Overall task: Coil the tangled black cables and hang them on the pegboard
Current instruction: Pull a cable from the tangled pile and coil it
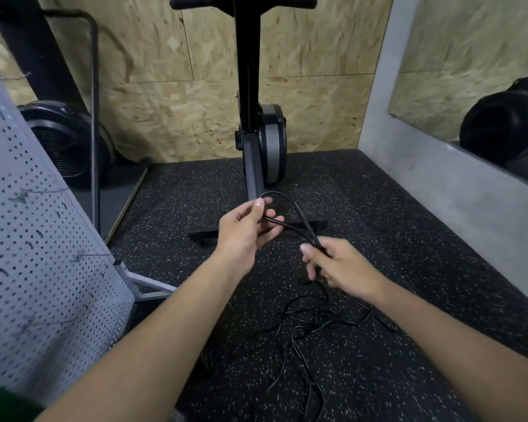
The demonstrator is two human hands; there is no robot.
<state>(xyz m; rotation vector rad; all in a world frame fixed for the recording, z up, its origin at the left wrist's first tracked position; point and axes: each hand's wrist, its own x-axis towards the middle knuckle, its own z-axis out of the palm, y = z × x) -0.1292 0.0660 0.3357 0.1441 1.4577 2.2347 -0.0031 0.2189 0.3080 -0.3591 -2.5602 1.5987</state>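
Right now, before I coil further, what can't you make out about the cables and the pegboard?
Head view only.
The tangled black cables on the speckled rubber floor: thin, dark on dark and overlapping, so the count is unclear.
Their lower runs: cut off by the bottom edge.
Right hand: its fingers hide how many strands it grips.
Grey perforated metal pegboard: cut off by the left edge, hooks blurred.

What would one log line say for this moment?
step: coiling | left hand: holds cable loop | right hand: pinches same loop | tangle: on floor
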